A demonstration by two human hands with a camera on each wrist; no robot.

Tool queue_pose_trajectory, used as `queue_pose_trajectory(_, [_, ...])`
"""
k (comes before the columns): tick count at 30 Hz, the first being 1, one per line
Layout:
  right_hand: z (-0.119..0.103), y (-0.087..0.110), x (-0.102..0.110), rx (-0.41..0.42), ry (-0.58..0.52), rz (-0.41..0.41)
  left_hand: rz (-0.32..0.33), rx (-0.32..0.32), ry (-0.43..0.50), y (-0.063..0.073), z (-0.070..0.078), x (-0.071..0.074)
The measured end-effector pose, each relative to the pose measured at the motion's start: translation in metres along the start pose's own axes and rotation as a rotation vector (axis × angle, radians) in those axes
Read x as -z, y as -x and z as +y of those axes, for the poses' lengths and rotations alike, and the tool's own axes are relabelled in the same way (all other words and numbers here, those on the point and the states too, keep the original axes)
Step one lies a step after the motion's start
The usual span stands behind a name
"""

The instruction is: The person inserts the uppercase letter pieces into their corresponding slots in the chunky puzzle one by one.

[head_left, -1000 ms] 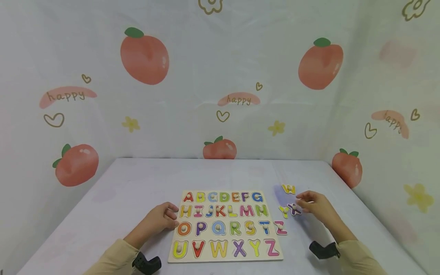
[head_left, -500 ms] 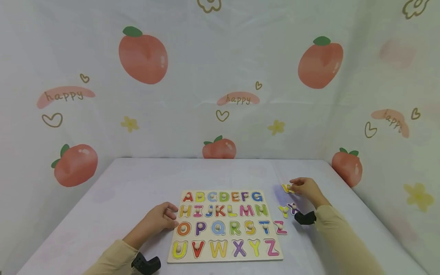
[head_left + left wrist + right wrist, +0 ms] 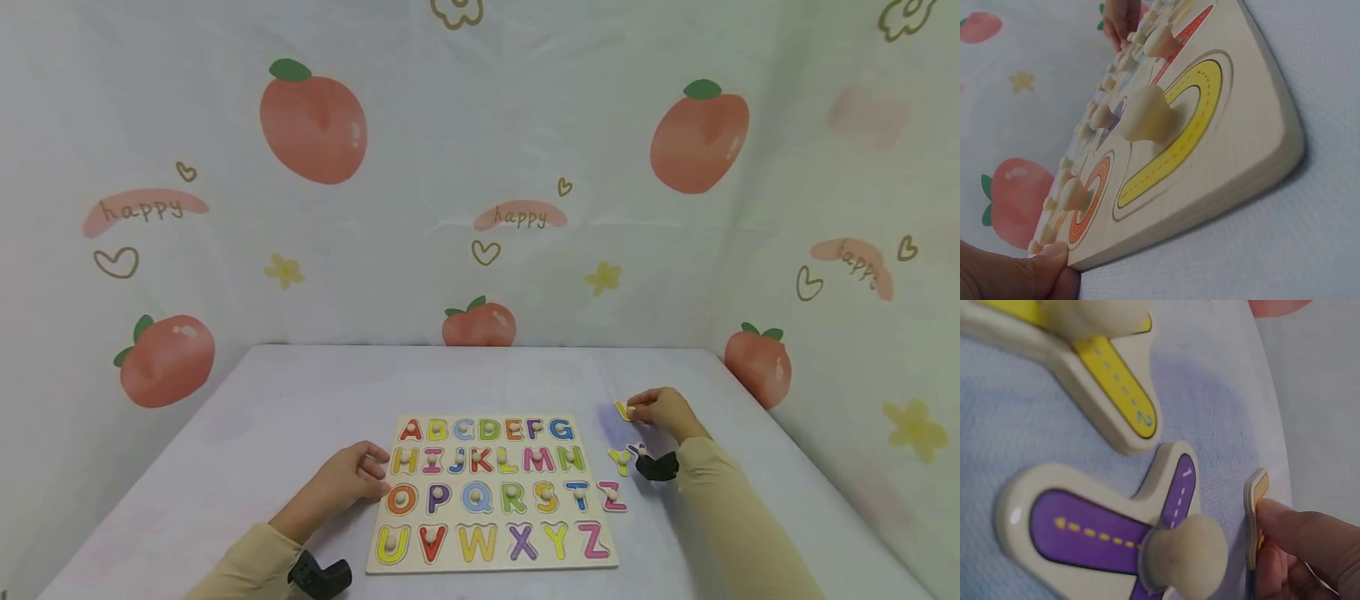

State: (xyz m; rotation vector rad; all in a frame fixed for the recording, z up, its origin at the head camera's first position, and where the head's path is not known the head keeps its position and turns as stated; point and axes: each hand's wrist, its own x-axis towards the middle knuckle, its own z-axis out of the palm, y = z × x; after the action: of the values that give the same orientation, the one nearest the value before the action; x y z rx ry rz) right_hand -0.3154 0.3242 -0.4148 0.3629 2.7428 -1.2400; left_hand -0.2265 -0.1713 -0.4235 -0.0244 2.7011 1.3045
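A wooden alphabet puzzle board (image 3: 442, 563) lies on the table, with knobbed letters in its upper rows plus U and V. The W, X, Y and Z recesses hold no pieces. At its left edge my left hand (image 3: 347, 482) holds the board, thumb over the rim, near the orange O (image 3: 1092, 203). My right hand (image 3: 666, 410) pinches the yellow letter W piece (image 3: 622, 411) beyond the board's right side. Fingers cover part of the W; in the right wrist view it stands edge-on. Nearer me lie the purple X (image 3: 1094, 531) and the yellow Y (image 3: 620, 461).
A pink Z piece (image 3: 612, 497) lies against the board's right edge. White cloth with printed peaches (image 3: 480, 325) walls the table's back and sides. A black wrist device (image 3: 657, 467) on the right arm hides part of the X in the head view.
My right hand has moved away from me, from beside the X to the W, and its fingers have closed on it. My left hand stays at the board's edge.
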Motion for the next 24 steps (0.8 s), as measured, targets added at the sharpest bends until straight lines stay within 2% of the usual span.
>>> queue_pose_trajectory(6, [-0.002, 0.001, 0.0, -0.013, 0.062, 0.033, -0.004, -0.001, 0.002, 0.0, 0.0, 0.0])
queue_pose_trajectory(11, [-0.018, 0.01, -0.002, 0.033, 0.019, 0.061, -0.001, -0.002, 0.004, 0.0, 0.001, 0.001])
queue_pose_trajectory(13, [-0.028, 0.017, -0.005, 0.073, -0.011, 0.063, -0.003, 0.0, -0.001, 0.001, 0.002, 0.001])
queue_pose_trajectory(17, [-0.051, 0.034, -0.016, 0.211, -0.043, 0.057, -0.005, 0.01, -0.009, 0.001, 0.002, 0.001])
queue_pose_trajectory(21, [-0.072, 0.056, -0.038, 0.337, -0.082, 0.029, 0.0, 0.01, -0.008, 0.0, 0.001, 0.0])
queue_pose_trajectory(24, [-0.085, 0.076, -0.057, 0.388, -0.089, -0.002, 0.0, 0.003, -0.005, -0.001, 0.0, 0.0])
